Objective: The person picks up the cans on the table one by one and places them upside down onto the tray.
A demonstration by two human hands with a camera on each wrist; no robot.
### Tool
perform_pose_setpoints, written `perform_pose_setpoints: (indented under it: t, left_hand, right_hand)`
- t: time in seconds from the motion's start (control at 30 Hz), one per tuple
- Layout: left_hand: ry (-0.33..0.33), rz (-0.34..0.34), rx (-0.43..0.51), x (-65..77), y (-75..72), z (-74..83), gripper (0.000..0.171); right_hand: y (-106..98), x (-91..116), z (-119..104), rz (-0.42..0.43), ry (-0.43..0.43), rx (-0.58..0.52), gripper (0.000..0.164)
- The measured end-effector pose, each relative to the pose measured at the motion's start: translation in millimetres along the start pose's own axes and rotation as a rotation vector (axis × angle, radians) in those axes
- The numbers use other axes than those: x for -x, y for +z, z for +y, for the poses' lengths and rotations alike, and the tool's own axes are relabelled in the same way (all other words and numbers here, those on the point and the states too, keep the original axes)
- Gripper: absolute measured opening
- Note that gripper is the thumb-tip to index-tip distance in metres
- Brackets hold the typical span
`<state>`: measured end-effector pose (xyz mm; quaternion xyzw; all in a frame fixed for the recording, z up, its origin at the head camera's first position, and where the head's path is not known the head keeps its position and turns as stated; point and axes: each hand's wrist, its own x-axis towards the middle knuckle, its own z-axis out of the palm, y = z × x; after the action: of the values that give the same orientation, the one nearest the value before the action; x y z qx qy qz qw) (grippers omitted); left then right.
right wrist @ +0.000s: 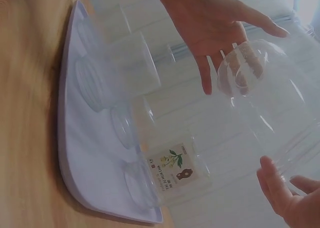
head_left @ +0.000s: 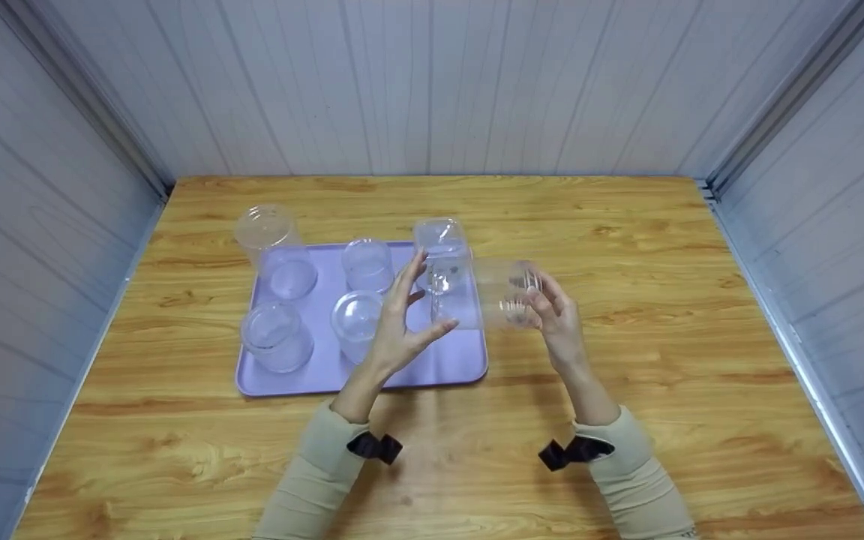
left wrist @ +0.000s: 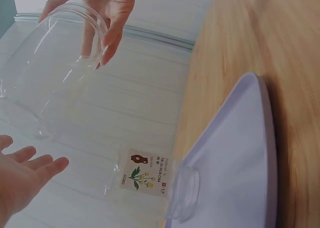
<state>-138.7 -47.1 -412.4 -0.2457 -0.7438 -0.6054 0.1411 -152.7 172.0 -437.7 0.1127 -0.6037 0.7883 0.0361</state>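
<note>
A large clear plastic jar (head_left: pixel 498 294) lies sideways in the air over the right side of a purple tray (head_left: pixel 432 371). My right hand (head_left: pixel 561 322) grips it at the right end, thumb and fingers round the rim, as the left wrist view also shows. Close to the jar's other end, my left hand (head_left: pixel 400 330) has its fingers straight and spread. A gap shows between those fingertips (left wrist: pixel 59 165) and the jar in the left wrist view. Behind the held jar, a clear jar with a flower label (right wrist: pixel 172 168) stands on the tray.
Several more clear jars stand on the tray: a tall one (head_left: pixel 271 234) at back left, one (head_left: pixel 276 337) at front left, others (head_left: pixel 367 264) in the middle. The tray rests on a wooden table (head_left: pixel 627 247) with pale panel walls (head_left: pixel 432 90) around it.
</note>
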Motion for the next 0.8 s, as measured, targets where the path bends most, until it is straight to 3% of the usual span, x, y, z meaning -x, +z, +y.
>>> perform_pose_setpoints:
  t: [0.17, 0.3, 0.4, 0.53, 0.63, 0.73, 0.8]
  left_hand:
    - [0.010, 0.003, 0.028, 2.1, 1.1, -1.6, 0.085]
    - [0.019, 0.008, 0.031, 3.0, 1.1, -2.9, 0.083]
    - [0.032, 0.015, 0.042, 3.3, 0.6, -3.4, 0.080]
    - [0.041, 0.014, 0.054, 3.7, -1.2, -3.2, 0.076]
    - [0.046, 0.014, 0.048, 3.9, -2.9, -3.0, 0.074]
    - [0.057, 0.019, 0.034, 3.6, -4.8, -1.7, 0.073]
    - [0.064, 0.023, 0.016, 3.2, -6.2, -0.5, 0.073]
  right_hand:
    - [3.8, 2.3, 4.1, -0.001, 0.059, -0.038, 0.051]
    - [2.5, 2.1, 12.6, -0.030, 0.049, -0.072, 0.056]
    - [-13.7, -4.3, 40.6, -0.088, 0.014, -0.120, 0.062]
    - [-52.1, -20.8, 104.9, -0.145, 0.010, -0.138, 0.052]
    - [-69.1, -28.8, 137.9, -0.159, 0.021, -0.177, 0.047]
    - [-71.0, -30.3, 143.0, -0.206, 0.018, -0.205, 0.047]
    - [-59.6, -25.3, 121.8, -0.228, 0.024, -0.193, 0.048]
